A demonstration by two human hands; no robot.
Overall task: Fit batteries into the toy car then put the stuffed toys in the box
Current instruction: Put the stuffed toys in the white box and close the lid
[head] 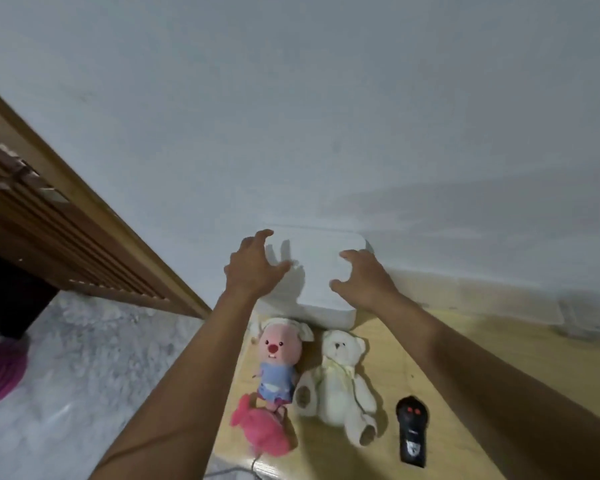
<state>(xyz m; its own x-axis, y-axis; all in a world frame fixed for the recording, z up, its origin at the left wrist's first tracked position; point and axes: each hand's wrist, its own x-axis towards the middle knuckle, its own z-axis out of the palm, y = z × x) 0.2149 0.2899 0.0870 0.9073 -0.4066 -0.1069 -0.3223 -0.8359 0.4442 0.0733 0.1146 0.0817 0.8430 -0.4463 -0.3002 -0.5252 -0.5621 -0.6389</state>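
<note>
Left hand (253, 266) and right hand (362, 275): both spread wide, fingers bent, holding nothing, one at each side of the white box (317, 271). Contact unclear. Judged: positioned to open it. In front of the box lie a pink-faced doll (278, 365), a white teddy bear (340, 379) and a pink plush (260, 431), within reach for loading. A black remote (411, 431) lies farther out. Toy car not in view.

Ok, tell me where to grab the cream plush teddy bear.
Grip the cream plush teddy bear round its torso, probably from above: it lies face up on the wooden table, belly exposed. The pink-faced doll in a blue dress crowds one side.
</note>
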